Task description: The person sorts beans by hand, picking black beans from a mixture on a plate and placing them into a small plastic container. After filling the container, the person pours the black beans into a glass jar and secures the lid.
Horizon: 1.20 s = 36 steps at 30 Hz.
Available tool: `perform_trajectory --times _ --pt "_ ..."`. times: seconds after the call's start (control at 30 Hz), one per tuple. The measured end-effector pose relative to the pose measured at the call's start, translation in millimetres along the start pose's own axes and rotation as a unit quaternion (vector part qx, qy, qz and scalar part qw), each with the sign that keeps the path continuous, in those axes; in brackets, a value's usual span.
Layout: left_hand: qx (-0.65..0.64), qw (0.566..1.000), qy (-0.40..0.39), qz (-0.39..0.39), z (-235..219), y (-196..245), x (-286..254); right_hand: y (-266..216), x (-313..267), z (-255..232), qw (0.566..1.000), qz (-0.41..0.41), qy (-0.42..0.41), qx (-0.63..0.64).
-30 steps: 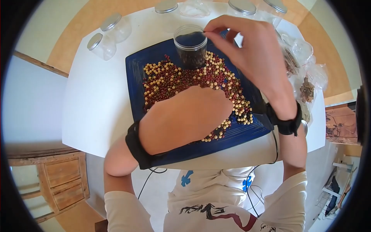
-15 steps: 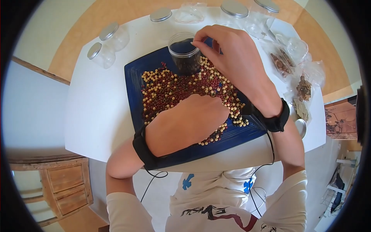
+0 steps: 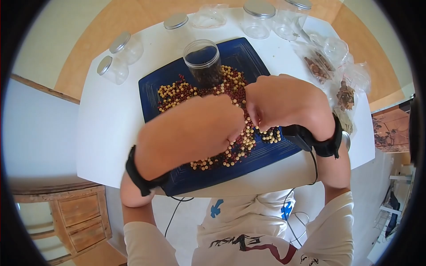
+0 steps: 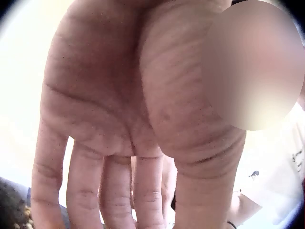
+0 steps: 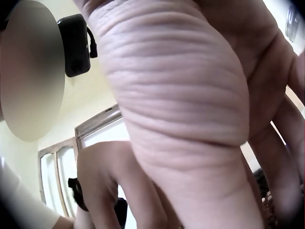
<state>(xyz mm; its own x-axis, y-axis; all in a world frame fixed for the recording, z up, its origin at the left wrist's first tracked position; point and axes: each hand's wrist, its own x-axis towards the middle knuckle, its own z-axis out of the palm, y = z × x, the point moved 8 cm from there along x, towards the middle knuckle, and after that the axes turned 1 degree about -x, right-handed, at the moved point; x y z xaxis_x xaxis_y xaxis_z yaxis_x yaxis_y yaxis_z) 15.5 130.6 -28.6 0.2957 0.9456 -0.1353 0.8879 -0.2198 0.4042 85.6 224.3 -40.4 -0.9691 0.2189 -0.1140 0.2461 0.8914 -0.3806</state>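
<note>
Fingers point(image 3: 254, 111) off jar point(image 3: 204, 71), right hand point(image 3: 290, 101) at the beans point(image 3: 232, 76)

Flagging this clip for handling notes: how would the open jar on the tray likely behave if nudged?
The jar looks rigid, so it would probably shift in one piece. The loose beans crowding its base could make it slide unevenly or tip. Uncapped, it might spill its dark contents if it toppled.

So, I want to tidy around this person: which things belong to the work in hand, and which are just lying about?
Likely in use:
blue tray
loose beans
open jar with dark contents

Seemingly just lying about:
bags of dried bits at the right
lidded jars (possibly for later)
</note>
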Motion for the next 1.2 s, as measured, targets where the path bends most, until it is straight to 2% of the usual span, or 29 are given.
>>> perform_trajectory --times 0.07,0.1,0.13,0.17,0.2,0.27,0.3,0.33,0.37,0.4,0.47,0.53,0.63,0.7,0.73,0.8,0.83,0.87,0.93,0.97,1.0,1.07,1.1,1.17,1.2 --pt "-0.004 1.0 0.001 -0.015 -16.0 -6.5 -4.4 -1.9 3.5 11.4 0.997 0.0 -0.062 -0.035" --pt "-0.025 0.999 0.043 0.003 -28.4 -10.3 -5.5 -1.3 1.2 15.1 0.999 -0.026 0.005 -0.041" --pt "-0.045 0.995 0.084 0.021 -40.4 -11.4 -7.4 -1.6 0.8 17.5 0.999 -0.027 0.005 -0.041" --pt "-0.041 0.994 0.104 -0.017 -52.5 -14.6 -10.2 -2.5 0.8 19.4 0.999 -0.031 0.003 -0.039" --pt "-0.041 0.993 0.105 -0.019 -58.6 -15.8 -12.6 -3.2 0.7 21.6 0.999 -0.035 -0.001 -0.037" --pt "0.0 0.977 0.195 -0.092 -81.4 -32.6 -21.7 -4.4 -0.7 24.7 0.998 -0.046 0.023 -0.025" --pt "0.0 0.976 0.196 -0.093 -83.5 -36.1 -21.2 -5.9 -1.3 22.2 0.997 -0.057 0.048 -0.013" --pt "0.011 0.965 0.244 -0.099 -92.6 -40.1 -24.1 -9.0 -0.5 18.5 0.997 -0.058 0.048 -0.014" --pt "0.023 0.95 0.292 -0.106 -101.2 -43.7 -27.9 -9.5 2.0 19.2 0.999 -0.029 0.001 -0.029" --pt "0.024 0.949 0.294 -0.108 -100.9 -48.2 -27.2 -8.0 3.7 22.4 0.998 0.0 -0.046 -0.044" --pt "0.075 0.927 0.354 -0.096 -104.1 -52.4 -29.7 -7.7 4.6 23.0 0.998 0.0 -0.054 -0.04" --pt "0.085 0.925 0.357 -0.098 -103.8 -57.8 -28.6 -4.3 3.5 24.8 0.997 0.001 -0.062 -0.036" --pt "0.093 0.92 0.364 -0.108 -103.8 -62.9 -29.7 -10.3 7.7 9.8 0.999 -0.042 0.001 -0.009" --pt "0.091 0.916 0.372 -0.118 -103.5 -67.8 -30.4 -18.0 18.0 11.4 0.989 -0.031 -0.145 0.025" --pt "0.096 0.913 0.378 -0.122 -103.7 -70.9 -30.2 -20.2 20.4 8.3 0.989 -0.032 -0.146 0.023" --pt "0.101 0.909 0.384 -0.128 -103.5 -73.8 -30.6 -34.1 25.7 -17.3 0.993 -0.1 -0.011 0.063" --pt "0.104 0.904 0.393 -0.133 -104.4 -74.6 -31.8 -35.0 27.0 -27.7 0.991 -0.099 0.049 0.073" --pt "0.106 0.899 0.402 -0.137 -105.4 -74.7 -33.6 -37.6 29.7 -27.8 0.991 -0.101 0.049 0.073" --pt "0.117 0.896 0.407 -0.135 -106.6 -69.9 -36.0 -32.9 30.6 -51.7 0.972 -0.069 0.21 0.076" --pt "0.128 0.893 0.411 -0.132 -107.5 -65.9 -37.2 -31.6 29.8 -55.1 0.958 -0.082 0.266 0.067" --pt "0.128 0.893 0.411 -0.131 -107.5 -62.7 -37.9 -29.8 33.7 -51.9 0.958 -0.082 0.266 0.067" --pt "0.123 0.911 0.378 -0.107 -102.4 -51.6 -35.3 -19.4 36.1 -55.3 0.934 -0.051 0.336 0.108" --pt "0.124 0.912 0.377 -0.106 -102.6 -44.1 -37.3 -16.4 39.9 -51.3 0.934 -0.05 0.337 0.108" --pt "0.027 0.963 0.233 -0.132 -81.4 -39.0 -28.6 -10.5 41.3 -48.8 0.921 -0.048 0.372 0.103" --pt "0.026 0.964 0.231 -0.132 -77.2 -37.5 -30.1 -8.5 42.6 -47.4 0.922 -0.046 0.371 0.104"
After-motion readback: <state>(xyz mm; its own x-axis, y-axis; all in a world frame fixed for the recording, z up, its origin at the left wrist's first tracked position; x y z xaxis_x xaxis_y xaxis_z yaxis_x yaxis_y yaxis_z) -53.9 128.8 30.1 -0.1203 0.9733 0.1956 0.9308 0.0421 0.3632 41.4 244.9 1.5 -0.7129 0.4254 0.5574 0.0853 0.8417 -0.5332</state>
